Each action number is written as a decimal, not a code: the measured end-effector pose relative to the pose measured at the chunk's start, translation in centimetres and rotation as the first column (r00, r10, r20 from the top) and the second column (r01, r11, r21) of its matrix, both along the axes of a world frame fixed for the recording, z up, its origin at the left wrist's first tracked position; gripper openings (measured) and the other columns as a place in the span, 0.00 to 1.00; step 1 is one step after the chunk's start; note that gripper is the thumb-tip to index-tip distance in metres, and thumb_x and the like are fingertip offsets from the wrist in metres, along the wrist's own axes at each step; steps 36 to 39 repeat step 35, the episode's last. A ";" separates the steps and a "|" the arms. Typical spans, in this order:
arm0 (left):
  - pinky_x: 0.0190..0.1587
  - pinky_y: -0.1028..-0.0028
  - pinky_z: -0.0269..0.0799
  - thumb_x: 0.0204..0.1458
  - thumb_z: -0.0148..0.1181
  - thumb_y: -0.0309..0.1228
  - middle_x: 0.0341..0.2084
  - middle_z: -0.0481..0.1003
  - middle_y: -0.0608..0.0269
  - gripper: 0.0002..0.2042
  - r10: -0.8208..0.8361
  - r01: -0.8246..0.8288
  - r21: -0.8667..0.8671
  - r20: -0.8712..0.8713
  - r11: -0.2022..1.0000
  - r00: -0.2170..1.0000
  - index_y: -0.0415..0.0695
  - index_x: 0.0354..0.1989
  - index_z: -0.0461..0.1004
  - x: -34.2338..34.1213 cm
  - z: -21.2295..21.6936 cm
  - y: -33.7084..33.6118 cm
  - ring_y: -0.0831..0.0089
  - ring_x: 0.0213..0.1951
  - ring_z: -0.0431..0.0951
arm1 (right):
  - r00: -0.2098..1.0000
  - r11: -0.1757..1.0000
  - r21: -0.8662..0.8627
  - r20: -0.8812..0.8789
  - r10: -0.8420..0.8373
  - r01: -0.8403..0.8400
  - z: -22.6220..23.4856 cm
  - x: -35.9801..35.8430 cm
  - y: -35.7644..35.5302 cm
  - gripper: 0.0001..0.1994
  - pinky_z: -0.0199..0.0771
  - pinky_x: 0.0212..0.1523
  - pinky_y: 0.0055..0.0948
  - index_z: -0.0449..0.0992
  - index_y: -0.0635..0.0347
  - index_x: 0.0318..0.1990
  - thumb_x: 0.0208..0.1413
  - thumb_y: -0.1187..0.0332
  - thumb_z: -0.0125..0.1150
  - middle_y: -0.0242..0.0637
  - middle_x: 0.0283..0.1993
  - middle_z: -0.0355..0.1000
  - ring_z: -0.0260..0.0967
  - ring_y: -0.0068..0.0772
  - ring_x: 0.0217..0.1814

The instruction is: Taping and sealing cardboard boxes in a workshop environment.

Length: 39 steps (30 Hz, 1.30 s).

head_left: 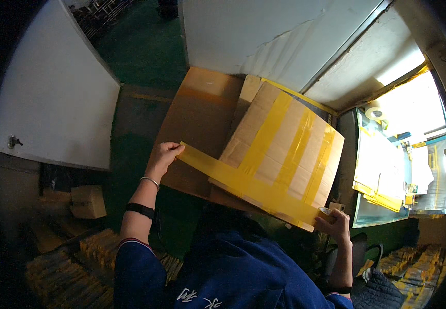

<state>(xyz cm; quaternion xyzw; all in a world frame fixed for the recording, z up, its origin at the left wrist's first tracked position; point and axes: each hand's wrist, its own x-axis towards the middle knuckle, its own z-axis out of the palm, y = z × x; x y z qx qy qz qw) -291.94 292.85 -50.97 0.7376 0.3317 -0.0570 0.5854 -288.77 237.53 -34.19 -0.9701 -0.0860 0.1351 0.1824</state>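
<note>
A cardboard box (280,139) with several yellow tape strips across its top lies before me. A long strip of yellow tape (207,164) stretches over the box's near side. My left hand (167,155), closed in a pinch, holds the strip's free end out beyond the box's left edge. At the near right corner, my right hand (333,226) is closed around the tape roll (326,211), which the fingers partly hide. Much of the strip lies along the near edge; its left part hangs clear of the box.
Beneath the box is a larger brown cardboard piece (202,110). A white door (58,92) stands at the left. A brightly lit bench (380,167) is at the right. Stacked yellowish bundles (68,270) and a small carton (89,202) are at the lower left.
</note>
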 end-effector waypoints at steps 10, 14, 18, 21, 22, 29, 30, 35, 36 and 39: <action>0.35 0.75 0.68 0.52 0.61 0.37 0.30 0.77 0.64 0.13 0.003 0.001 0.035 -0.102 0.999 0.995 0.39 0.38 0.78 0.3 -2.9 -1.0 0.77 0.32 0.73 | 0.999 0.999 -0.035 -0.043 0.002 -0.004 -0.1 0.0 0.5 0.20 0.73 0.31 0.34 0.77 0.61 0.28 0.38 0.52 0.73 0.43 0.24 0.74 0.74 0.40 0.27; 0.39 0.72 0.71 0.52 0.62 0.36 0.33 0.78 0.62 0.14 0.033 -0.028 0.053 -0.097 0.998 0.995 0.37 0.39 0.78 0.6 -7.6 -3.0 0.73 0.36 0.76 | 0.998 0.993 -0.118 -0.053 -0.034 0.027 -1.4 -0.3 0.8 0.21 0.74 0.33 0.34 0.77 0.61 0.27 0.37 0.51 0.73 0.44 0.24 0.75 0.75 0.41 0.29; 0.42 0.69 0.72 0.50 0.64 0.37 0.35 0.79 0.58 0.16 0.022 -0.024 -0.020 -0.080 1.000 0.997 0.36 0.39 0.77 0.6 -11.3 -5.9 0.69 0.37 0.77 | 0.993 0.976 -0.214 -0.103 -0.060 0.037 -2.4 -0.1 1.0 0.22 0.73 0.33 0.36 0.75 0.61 0.24 0.36 0.50 0.72 0.46 0.24 0.74 0.75 0.43 0.29; 0.43 0.68 0.72 0.47 0.65 0.39 0.36 0.78 0.53 0.18 0.061 -0.060 -0.268 -0.007 0.962 0.998 0.35 0.39 0.77 0.0 -13.3 -8.2 0.66 0.38 0.78 | 0.999 0.978 -0.204 -0.035 -0.040 0.032 -2.8 -0.2 1.0 0.22 0.70 0.29 0.36 0.72 0.61 0.20 0.36 0.51 0.72 0.43 0.20 0.71 0.71 0.39 0.24; 0.43 0.68 0.72 0.47 0.66 0.39 0.36 0.78 0.52 0.19 0.051 -0.046 -0.282 0.009 0.958 0.999 0.35 0.39 0.77 -0.1 -13.8 -8.8 0.65 0.37 0.78 | 1.000 0.982 -0.189 0.005 -0.022 0.023 -3.2 -0.3 1.1 0.22 0.68 0.26 0.35 0.71 0.61 0.19 0.35 0.51 0.73 0.41 0.18 0.69 0.68 0.37 0.21; 0.42 0.69 0.73 0.45 0.67 0.41 0.36 0.78 0.52 0.21 0.052 -0.045 -0.089 0.079 0.995 0.996 0.35 0.40 0.77 -0.6 -14.5 -11.2 0.64 0.36 0.78 | 0.998 0.965 -0.257 -0.017 -0.059 0.053 -4.0 -0.4 0.7 0.22 0.70 0.30 0.37 0.72 0.60 0.19 0.34 0.50 0.73 0.41 0.20 0.71 0.71 0.41 0.26; 0.43 0.68 0.72 0.45 0.67 0.41 0.36 0.78 0.52 0.21 0.061 -0.054 -0.089 0.077 0.995 0.995 0.37 0.40 0.77 -0.7 -14.2 -11.3 0.63 0.37 0.78 | 0.997 0.975 -0.206 -0.008 -0.081 0.078 -4.1 -0.4 0.6 0.22 0.70 0.31 0.38 0.73 0.60 0.19 0.34 0.50 0.73 0.41 0.20 0.71 0.71 0.41 0.26; 0.46 0.68 0.71 0.47 0.65 0.47 0.38 0.78 0.50 0.21 0.163 -0.151 -0.179 0.054 0.972 0.985 0.43 0.42 0.78 -1.2 -13.4 -12.2 0.62 0.40 0.78 | 0.993 0.978 -0.168 0.015 -0.118 0.119 -5.9 -0.8 -1.0 0.22 0.71 0.32 0.38 0.74 0.60 0.20 0.35 0.49 0.72 0.42 0.21 0.72 0.72 0.40 0.27; 0.46 0.68 0.71 0.47 0.65 0.47 0.38 0.78 0.50 0.21 0.163 -0.151 -0.179 0.054 0.972 0.985 0.43 0.42 0.78 -1.2 -13.4 -12.2 0.62 0.40 0.78 | 0.993 0.978 -0.168 0.015 -0.118 0.119 -5.9 -0.8 -1.0 0.22 0.71 0.32 0.38 0.74 0.60 0.20 0.35 0.49 0.72 0.42 0.21 0.72 0.72 0.40 0.27; 0.46 0.68 0.71 0.47 0.65 0.47 0.38 0.78 0.50 0.21 0.163 -0.151 -0.179 0.054 0.972 0.985 0.43 0.42 0.78 -1.2 -13.4 -12.2 0.62 0.40 0.78 | 0.993 0.978 -0.168 0.015 -0.118 0.119 -5.9 -0.8 -1.0 0.22 0.71 0.32 0.38 0.74 0.60 0.20 0.35 0.49 0.72 0.42 0.21 0.72 0.72 0.40 0.27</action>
